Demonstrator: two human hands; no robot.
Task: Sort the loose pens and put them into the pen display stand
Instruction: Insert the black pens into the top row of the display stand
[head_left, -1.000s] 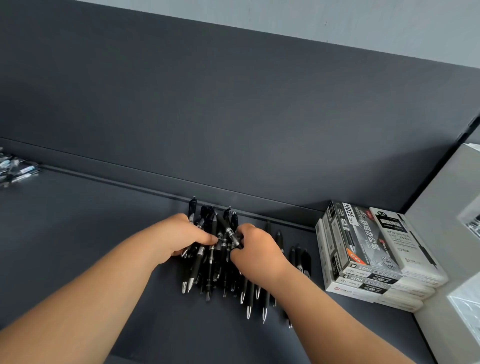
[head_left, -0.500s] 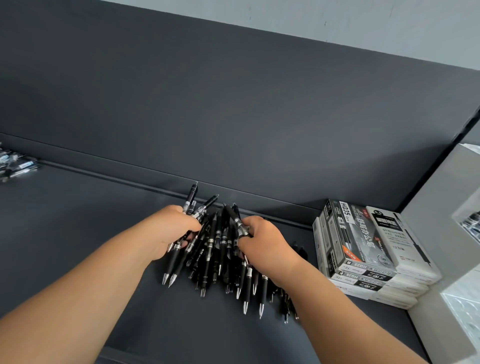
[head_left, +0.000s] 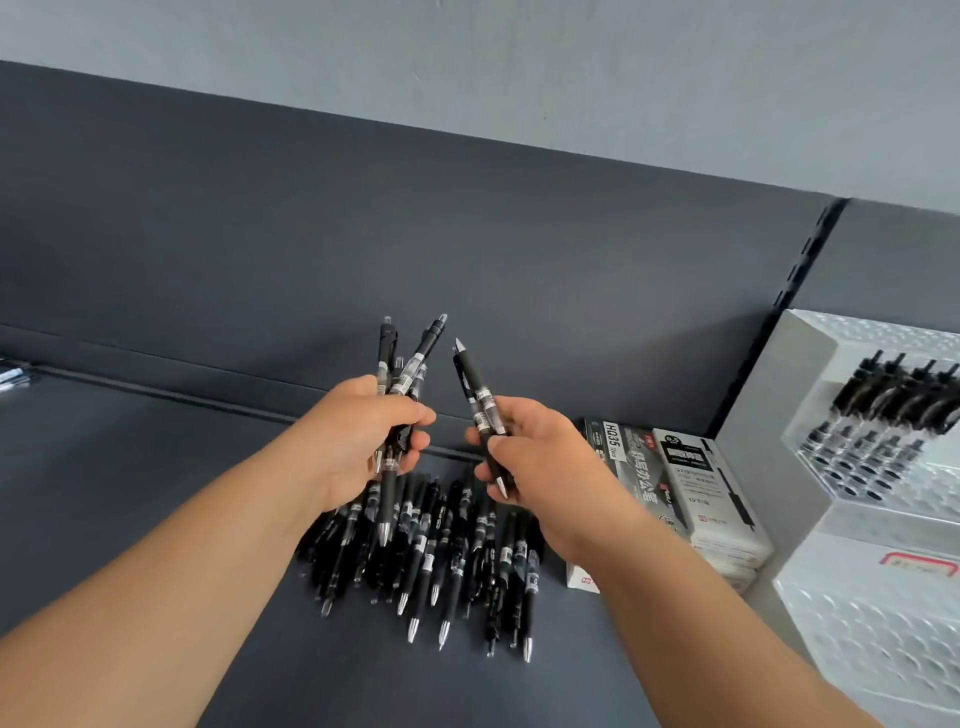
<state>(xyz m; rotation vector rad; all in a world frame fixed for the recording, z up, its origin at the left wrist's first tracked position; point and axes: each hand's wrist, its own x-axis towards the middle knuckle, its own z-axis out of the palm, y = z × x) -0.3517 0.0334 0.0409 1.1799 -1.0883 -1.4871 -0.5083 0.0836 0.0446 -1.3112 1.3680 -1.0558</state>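
Observation:
A heap of loose black pens (head_left: 441, 561) lies on the dark shelf (head_left: 130, 467), tips mostly toward me. My left hand (head_left: 358, 436) is raised above the heap and grips a small bunch of black pens (head_left: 402, 374) that fan upward. My right hand (head_left: 535, 457), just to the right, holds what look like two black pens (head_left: 478, 395), one tip pointing up and another tip showing below the fingers. The white pen display stand (head_left: 883, 597) stands at the right edge, with a row of black pens (head_left: 883, 415) in its upper tier.
Stacked pen boxes (head_left: 685, 488) sit between the heap and the stand. The dark back panel (head_left: 467, 234) rises behind the shelf. A few other pens (head_left: 13, 374) lie at the far left edge.
Both hands have lifted off the heap, each carrying pens. The view has tilted up and right, and the display stand with its row of pens now shows.

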